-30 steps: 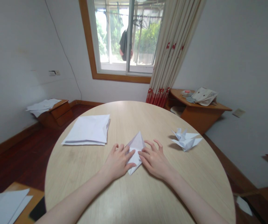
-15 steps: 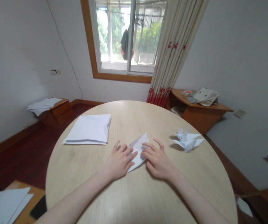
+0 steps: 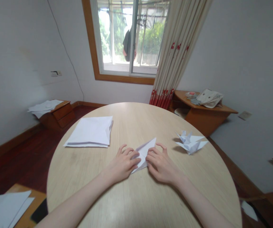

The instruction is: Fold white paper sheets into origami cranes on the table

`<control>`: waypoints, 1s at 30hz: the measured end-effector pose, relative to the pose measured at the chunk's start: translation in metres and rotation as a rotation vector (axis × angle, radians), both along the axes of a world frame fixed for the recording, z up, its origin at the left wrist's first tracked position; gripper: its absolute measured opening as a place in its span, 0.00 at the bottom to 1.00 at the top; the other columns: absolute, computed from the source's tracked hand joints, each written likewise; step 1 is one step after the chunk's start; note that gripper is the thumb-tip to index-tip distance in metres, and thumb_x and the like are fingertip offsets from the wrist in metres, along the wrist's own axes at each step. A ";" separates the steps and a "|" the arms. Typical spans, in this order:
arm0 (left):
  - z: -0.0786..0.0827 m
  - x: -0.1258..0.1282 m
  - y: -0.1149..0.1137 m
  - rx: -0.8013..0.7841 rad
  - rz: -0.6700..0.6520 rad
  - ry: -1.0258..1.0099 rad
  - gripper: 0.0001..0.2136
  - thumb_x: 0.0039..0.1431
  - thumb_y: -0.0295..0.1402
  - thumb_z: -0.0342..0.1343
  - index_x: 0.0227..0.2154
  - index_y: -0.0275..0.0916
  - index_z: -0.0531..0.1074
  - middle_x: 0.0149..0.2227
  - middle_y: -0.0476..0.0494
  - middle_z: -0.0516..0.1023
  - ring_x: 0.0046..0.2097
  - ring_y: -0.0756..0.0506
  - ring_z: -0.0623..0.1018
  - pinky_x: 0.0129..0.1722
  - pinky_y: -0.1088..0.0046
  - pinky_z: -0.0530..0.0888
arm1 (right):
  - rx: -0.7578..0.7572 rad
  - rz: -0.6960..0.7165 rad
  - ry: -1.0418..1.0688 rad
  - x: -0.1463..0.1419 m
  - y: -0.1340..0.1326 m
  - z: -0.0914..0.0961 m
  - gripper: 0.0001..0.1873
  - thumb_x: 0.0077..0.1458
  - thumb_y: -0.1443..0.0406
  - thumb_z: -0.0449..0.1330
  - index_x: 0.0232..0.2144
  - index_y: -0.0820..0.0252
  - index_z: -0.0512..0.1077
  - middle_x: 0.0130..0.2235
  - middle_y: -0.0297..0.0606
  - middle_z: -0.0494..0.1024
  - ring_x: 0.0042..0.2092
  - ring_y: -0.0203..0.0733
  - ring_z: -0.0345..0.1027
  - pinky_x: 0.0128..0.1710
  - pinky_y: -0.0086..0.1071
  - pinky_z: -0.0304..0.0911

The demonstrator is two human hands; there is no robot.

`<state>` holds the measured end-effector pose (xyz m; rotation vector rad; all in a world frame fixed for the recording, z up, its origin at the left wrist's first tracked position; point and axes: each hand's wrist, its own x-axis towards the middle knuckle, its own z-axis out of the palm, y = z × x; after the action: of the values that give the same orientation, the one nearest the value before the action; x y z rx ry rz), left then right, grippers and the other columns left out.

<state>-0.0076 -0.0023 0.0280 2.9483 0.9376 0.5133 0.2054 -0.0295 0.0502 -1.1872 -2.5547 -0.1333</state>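
Note:
A small white folded paper [image 3: 143,155] lies on the round table between my hands, one pointed corner aimed away to the right. My left hand [image 3: 126,162] holds its left edge, fingertips resting on top and the index finger raised. On the opposite edge, my right hand [image 3: 159,163] grips the paper with curled fingers; the thumb side is partly hidden. Folded paper cranes [image 3: 190,144] sit close together to the right of my right hand. Beyond my left hand is a stack of white paper [image 3: 90,131].
The round wooden table [image 3: 136,205] fills the middle. At lower left, more white sheets [image 3: 5,209] lie on a stool beside a dark object [image 3: 39,211]. A low cabinet [image 3: 60,115] stands at the left, and a corner desk [image 3: 205,117] with a cloth bag [image 3: 210,97] at the right.
The folded paper has turned slightly, its far point shifting right. My right fingers have curled in more tightly over its edge; my left fingers have moved a little.

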 end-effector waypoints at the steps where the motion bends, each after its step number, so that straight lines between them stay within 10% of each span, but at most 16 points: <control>1: 0.001 0.000 0.000 0.005 0.002 -0.014 0.09 0.64 0.33 0.50 0.44 0.46 0.71 0.51 0.47 0.72 0.52 0.43 0.67 0.56 0.55 0.54 | -0.002 -0.004 -0.006 0.000 0.000 0.000 0.06 0.52 0.72 0.51 0.28 0.58 0.66 0.31 0.35 0.75 0.44 0.43 0.65 0.57 0.45 0.39; 30: -0.008 0.000 0.003 -0.138 0.110 -0.107 0.10 0.56 0.39 0.60 0.37 0.42 0.71 0.51 0.42 0.65 0.52 0.40 0.65 0.49 0.61 0.62 | -0.053 -0.045 0.013 -0.008 -0.001 -0.011 0.06 0.58 0.70 0.50 0.31 0.58 0.65 0.34 0.37 0.74 0.45 0.44 0.63 0.57 0.46 0.43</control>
<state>-0.0080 0.0008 0.0201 2.7303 1.0807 0.5786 0.1972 -0.0305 0.0394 -1.2613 -2.5355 -0.0679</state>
